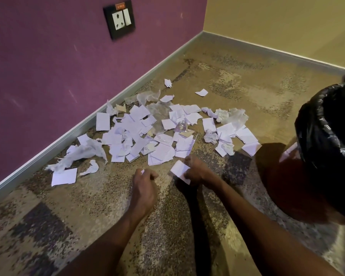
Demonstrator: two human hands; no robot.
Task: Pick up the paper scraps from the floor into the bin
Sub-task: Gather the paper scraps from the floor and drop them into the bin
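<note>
Several white paper scraps (139, 134) lie in a heap on the patterned carpet, mixed with crumpled tissue (82, 152) and bits of clear plastic. My right hand (197, 172) grips a flat white paper scrap (180, 169) at the heap's near edge. My left hand (145, 184) is curled, and a tiny white bit shows at its fingertips. The bin (315, 136), lined with a black plastic bag, stands at the right, close to my right arm.
A purple wall with a socket plate (120, 18) runs along the left, a yellow wall at the back. A grey skirting board (72, 134) borders the carpet. One loose scrap (64, 177) lies apart at the left.
</note>
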